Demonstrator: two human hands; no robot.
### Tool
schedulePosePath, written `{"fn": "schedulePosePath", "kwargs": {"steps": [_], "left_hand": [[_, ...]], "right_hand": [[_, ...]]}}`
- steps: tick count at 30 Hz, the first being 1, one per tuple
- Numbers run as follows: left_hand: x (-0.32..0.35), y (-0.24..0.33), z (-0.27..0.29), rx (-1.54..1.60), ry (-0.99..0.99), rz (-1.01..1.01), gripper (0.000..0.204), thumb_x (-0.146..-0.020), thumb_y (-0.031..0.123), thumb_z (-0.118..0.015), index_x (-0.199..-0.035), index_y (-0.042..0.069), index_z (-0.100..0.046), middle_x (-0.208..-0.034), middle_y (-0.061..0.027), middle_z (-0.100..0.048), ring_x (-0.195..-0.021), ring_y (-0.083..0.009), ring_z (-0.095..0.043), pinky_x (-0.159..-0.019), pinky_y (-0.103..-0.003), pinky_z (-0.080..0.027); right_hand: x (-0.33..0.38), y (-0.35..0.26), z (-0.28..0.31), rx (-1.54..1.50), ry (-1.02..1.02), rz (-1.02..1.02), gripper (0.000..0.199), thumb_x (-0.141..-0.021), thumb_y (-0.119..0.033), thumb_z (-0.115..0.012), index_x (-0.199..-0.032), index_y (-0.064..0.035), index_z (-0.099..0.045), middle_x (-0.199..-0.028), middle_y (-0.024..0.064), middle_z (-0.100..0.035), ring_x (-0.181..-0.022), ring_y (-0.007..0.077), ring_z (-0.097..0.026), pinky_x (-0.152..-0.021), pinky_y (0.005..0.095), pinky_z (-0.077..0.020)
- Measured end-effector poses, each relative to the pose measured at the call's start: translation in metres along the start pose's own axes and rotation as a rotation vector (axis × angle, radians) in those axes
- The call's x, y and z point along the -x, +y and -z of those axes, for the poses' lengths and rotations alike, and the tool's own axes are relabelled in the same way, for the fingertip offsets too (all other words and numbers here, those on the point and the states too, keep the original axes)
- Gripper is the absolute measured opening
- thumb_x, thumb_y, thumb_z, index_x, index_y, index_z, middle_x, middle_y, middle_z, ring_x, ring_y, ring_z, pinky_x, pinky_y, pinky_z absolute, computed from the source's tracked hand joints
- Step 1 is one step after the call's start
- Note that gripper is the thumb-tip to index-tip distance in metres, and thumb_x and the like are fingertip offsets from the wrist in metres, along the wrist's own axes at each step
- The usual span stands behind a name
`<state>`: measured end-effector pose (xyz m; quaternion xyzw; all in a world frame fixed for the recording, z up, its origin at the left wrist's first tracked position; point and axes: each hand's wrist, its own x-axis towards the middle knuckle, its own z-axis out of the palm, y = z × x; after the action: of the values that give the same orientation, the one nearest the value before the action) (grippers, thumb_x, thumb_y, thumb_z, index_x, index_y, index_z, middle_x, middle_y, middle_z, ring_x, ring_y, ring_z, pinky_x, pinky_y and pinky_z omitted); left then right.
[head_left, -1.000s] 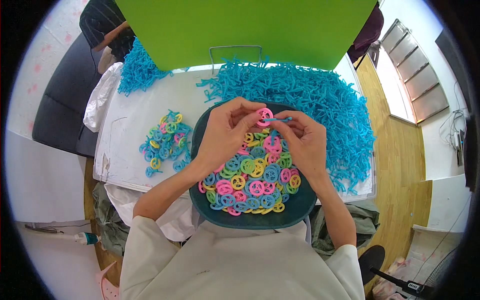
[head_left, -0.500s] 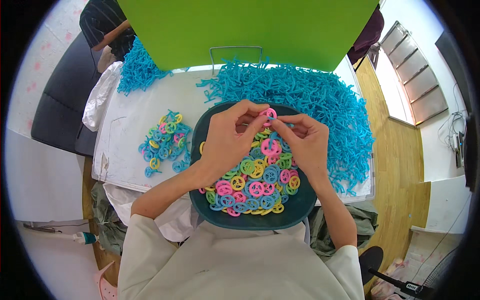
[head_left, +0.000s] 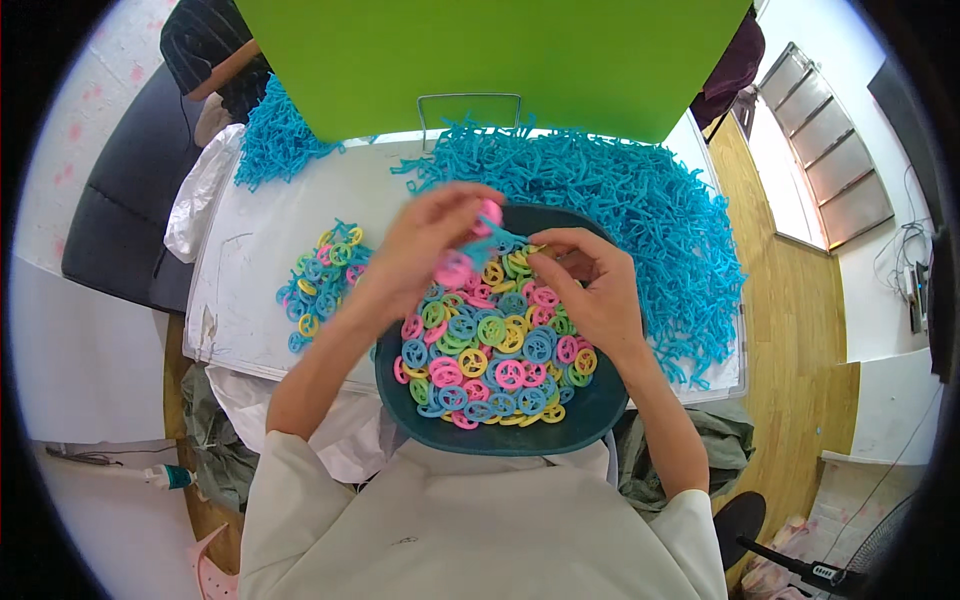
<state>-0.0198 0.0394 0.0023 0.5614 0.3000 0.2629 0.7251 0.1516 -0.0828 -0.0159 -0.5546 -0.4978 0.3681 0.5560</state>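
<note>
A dark teal bowl [head_left: 500,440] in front of me holds many small pink, blue, green and yellow round plastic rings [head_left: 490,360]. My left hand [head_left: 425,240] is raised over the bowl's far side and grips pink rings [head_left: 455,268] with a blue strip [head_left: 500,238] attached. My right hand [head_left: 590,285] hovers over the bowl's right side, fingers curled and pinched close to the blue strip's end.
A pile of assembled rings [head_left: 320,280] lies on the white table [head_left: 260,250] to the left. Heaps of blue plastic strips [head_left: 640,210] cover the right and far left [head_left: 275,140]. A green board [head_left: 490,50] stands behind. Another person [head_left: 215,60] sits at the far left.
My left hand has lifted up and leftward from the bowl, carrying the pink rings with the blue strip. My right hand has stayed over the bowl.
</note>
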Motion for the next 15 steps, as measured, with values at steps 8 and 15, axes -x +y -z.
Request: {"fn": "schedulePosePath", "kwargs": {"steps": [8,15], "left_hand": [[0.023,-0.002,0.111,-1.013,0.487,-0.202,0.016,-0.092,0.007,-0.053,-0.1,0.004,-0.065,-0.081,-0.0062,-0.066,-0.071,-0.0161,-0.062,-0.066,-0.028,-0.049],[0.07,0.039,0.047,-0.621,0.419,-0.947,0.031,-0.09,0.005,-0.056,-0.12,-0.003,-0.053,-0.115,-0.0156,-0.059,-0.102,-0.0242,-0.061,-0.09,-0.036,-0.051]], "right_hand": [[0.004,-0.001,0.001,0.139,0.038,0.094,0.017,-0.086,-0.003,-0.066,-0.103,-0.0011,-0.066,-0.084,0.0037,-0.068,-0.072,0.0081,-0.064,-0.066,0.0203,-0.0511],[0.026,-0.049,0.024,0.031,0.421,0.754,0.05,-0.082,-0.005,-0.068,-0.127,0.001,-0.045,-0.1,0.0107,-0.062,-0.089,0.0233,-0.064,-0.076,0.0331,-0.0546]]}}
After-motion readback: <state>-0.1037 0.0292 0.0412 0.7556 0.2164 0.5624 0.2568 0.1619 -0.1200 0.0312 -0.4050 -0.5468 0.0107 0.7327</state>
